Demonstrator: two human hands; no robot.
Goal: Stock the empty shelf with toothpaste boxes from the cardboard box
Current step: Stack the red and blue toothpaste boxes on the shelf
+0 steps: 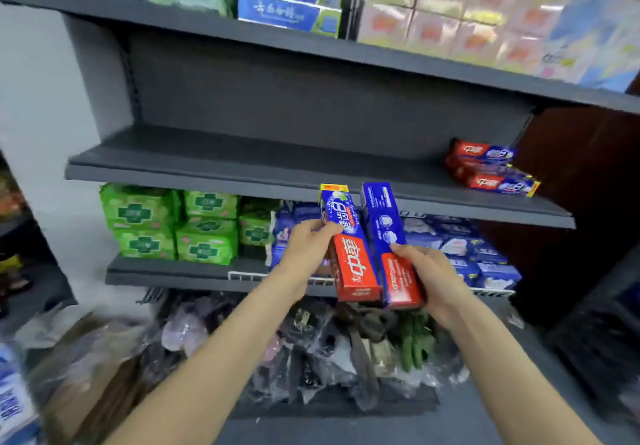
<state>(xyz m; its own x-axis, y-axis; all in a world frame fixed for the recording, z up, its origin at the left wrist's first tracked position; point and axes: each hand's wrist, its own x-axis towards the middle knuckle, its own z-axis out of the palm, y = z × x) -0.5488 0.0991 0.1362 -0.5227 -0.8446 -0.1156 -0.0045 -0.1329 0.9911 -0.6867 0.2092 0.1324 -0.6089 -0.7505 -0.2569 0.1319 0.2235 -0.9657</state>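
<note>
Grey store shelving fills the view, and its middle shelf is bare except for stacked toothpaste boxes at its right end. Below the shelf's front edge, the left hand grips one red-and-blue box upright, fingers curled round its side. Just beside it, the right hand holds a second box, back face showing. Green packs sit on the lower shelf. A cardboard box lies blurred at lower left.

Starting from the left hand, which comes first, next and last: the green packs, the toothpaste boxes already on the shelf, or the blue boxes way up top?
1. Green packs, lower shelf, just left of the left hand.
2. Toothpaste boxes on the shelf, up at the right end.
3. Blue boxes, top shelf, far above.
</note>
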